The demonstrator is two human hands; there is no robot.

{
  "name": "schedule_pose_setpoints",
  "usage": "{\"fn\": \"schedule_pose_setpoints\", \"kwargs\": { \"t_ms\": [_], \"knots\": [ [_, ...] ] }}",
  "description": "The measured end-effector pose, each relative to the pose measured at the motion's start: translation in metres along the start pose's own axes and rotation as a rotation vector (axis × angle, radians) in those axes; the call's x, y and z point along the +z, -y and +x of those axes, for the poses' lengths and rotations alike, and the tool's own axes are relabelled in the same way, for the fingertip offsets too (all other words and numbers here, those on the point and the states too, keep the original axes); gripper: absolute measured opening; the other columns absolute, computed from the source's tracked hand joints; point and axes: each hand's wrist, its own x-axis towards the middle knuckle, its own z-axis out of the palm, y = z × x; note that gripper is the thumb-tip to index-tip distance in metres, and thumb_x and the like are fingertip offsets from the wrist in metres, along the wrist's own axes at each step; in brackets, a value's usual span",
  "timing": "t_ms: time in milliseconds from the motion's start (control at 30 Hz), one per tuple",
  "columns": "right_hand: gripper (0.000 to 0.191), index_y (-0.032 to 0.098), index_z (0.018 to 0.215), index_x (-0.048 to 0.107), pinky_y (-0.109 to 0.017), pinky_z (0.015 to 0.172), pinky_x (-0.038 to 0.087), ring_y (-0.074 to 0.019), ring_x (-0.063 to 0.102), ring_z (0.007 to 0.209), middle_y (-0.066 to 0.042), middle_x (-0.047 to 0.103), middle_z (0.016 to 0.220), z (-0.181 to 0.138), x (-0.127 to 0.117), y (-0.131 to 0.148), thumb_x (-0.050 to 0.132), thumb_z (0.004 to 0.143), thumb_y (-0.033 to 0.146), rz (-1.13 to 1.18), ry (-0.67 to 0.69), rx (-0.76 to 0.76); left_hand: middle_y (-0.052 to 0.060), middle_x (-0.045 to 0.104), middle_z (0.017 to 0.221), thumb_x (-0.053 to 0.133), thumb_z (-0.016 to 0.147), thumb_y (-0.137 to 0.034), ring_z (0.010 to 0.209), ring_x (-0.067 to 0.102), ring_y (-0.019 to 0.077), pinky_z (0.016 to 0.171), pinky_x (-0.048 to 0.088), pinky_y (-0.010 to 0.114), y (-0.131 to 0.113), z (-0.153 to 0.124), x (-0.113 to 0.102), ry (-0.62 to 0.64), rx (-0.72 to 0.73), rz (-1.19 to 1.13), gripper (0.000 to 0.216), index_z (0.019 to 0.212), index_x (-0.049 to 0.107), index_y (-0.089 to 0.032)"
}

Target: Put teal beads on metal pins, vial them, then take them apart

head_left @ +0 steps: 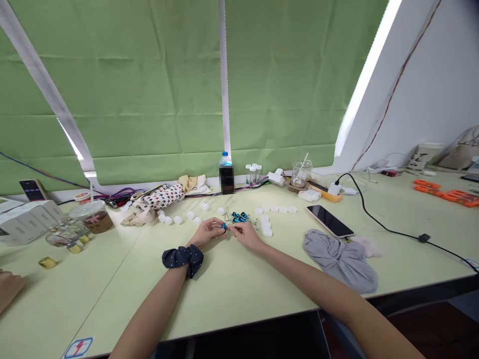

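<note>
My left hand (210,232), with a dark dotted scrunchie (183,260) at its wrist, pinches a small blue cylindrical part (223,226) between thumb and fingers. Close against it on the right, my right hand (244,233) has its fingertips pressed together at the thin end of that part. What exactly the right fingertips grip is too small to make out. Just behind both hands lies a loose pile of similar blue parts (240,217) with thin metal wires. White caps (265,225) stand in rows to the right of the pile, and more white caps (178,219) lie to the left.
Clear tubes (202,203) lie behind the pile. Capped vials (253,174) and a bottle (226,177) stand at the back. On the right are a phone (330,221), a grey cloth (340,260) and a black cable (389,229). At the left edge is another person's hand (10,289).
</note>
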Motion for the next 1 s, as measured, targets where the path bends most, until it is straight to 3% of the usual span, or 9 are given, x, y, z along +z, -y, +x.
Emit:
{"fn": "schedule_pose_setpoints", "kwargs": {
  "t_ms": [333,433,533,633,700,867,1000],
  "knots": [
    [0.023,0.014,0.073,0.067,-0.021,0.05,0.027,-0.009,0.038,0.053,0.001,0.054,0.059,0.001,-0.004,0.006,0.048,0.08,0.024,-0.01,0.051,0.028,0.008,0.071,0.084,0.081,0.059,-0.029,0.065,0.068,0.0169,0.063,0.051,0.028,-0.001,-0.002,0.004,0.003,0.014,-0.052,0.041,0.087,0.057,-0.011],
    [0.019,0.015,0.071,0.063,-0.02,0.046,0.026,-0.008,0.035,0.047,0.004,0.045,0.052,0.001,-0.004,0.01,0.047,0.079,0.023,0.115,0.117,0.187,0.009,0.071,0.082,0.082,0.058,-0.027,0.065,0.067,0.017,0.063,0.052,0.029,-0.002,-0.004,0.006,0.012,0.028,-0.06,0.039,0.084,0.058,-0.011],
    [0.017,0.016,0.073,0.056,-0.019,0.04,0.018,-0.006,0.022,0.038,0.008,0.028,0.046,-0.001,-0.004,0.017,0.046,0.079,0.027,0.337,0.213,0.419,0.008,0.072,0.079,0.082,0.056,-0.026,0.064,0.067,0.0161,0.063,0.052,0.028,-0.001,-0.004,0.006,0.015,0.023,-0.054,0.038,0.082,0.059,-0.01],
    [0.015,0.016,0.074,0.054,-0.019,0.04,0.015,-0.0054,0.017,0.038,0.01,0.022,0.047,-0.002,-0.005,0.02,0.047,0.079,0.029,0.447,0.284,0.477,0.007,0.071,0.073,0.083,0.054,-0.025,0.058,0.065,0.0136,0.059,0.05,0.026,-0.002,-0.004,0.007,0.011,0.014,-0.039,0.037,0.079,0.061,-0.01],
    [0.016,0.016,0.074,0.055,-0.02,0.041,0.018,-0.006,0.02,0.039,0.009,0.025,0.047,-0.003,-0.006,0.02,0.046,0.08,0.028,0.356,0.285,0.412,0.006,0.071,0.072,0.083,0.053,-0.024,0.057,0.064,0.0128,0.058,0.05,0.025,-0.003,-0.005,0.008,0.02,0.01,-0.046,0.036,0.078,0.061,-0.01],
    [0.018,0.015,0.07,0.06,-0.022,0.054,0.029,-0.0099,0.042,0.054,0.001,0.052,0.059,-0.006,-0.005,0.014,0.046,0.082,0.018,-0.144,0.123,0.02,0.006,0.071,0.073,0.083,0.054,-0.025,0.06,0.065,0.0142,0.059,0.052,0.028,-0.004,-0.006,0.01,0.056,0.008,-0.076,0.036,0.076,0.059,-0.01],
    [0.019,0.015,0.078,0.06,-0.023,0.061,0.033,-0.0129,0.049,0.062,-0.003,0.06,0.07,-0.01,-0.002,0.014,0.043,0.086,0.013,-0.344,0.104,-0.08,0.007,0.071,0.076,0.082,0.056,-0.027,0.059,0.064,0.014,0.06,0.053,0.029,0.0,-0.004,0.009,0.062,0.021,-0.063,0.036,0.077,0.058,-0.01]
  ]
}}
